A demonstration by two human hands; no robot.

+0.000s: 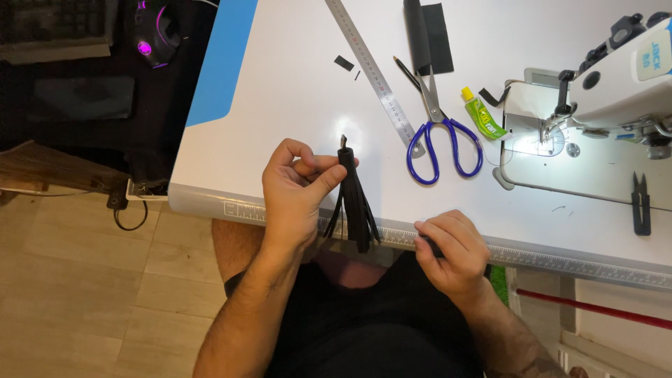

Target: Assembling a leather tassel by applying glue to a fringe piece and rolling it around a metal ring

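Note:
My left hand pinches the rolled top of a black leather tassel between thumb and fingers. A small metal loop sticks up from the roll, and the cut fringe hangs down over the white table's front edge. My right hand rests curled at that front edge, on the printed ruler strip, with a small dark piece showing under its fingers. What that piece is I cannot tell.
Blue-handled scissors, a steel ruler, a small green glue tube and black leather strips lie on the table. A white sewing machine stands at the right, black thread snips beside it.

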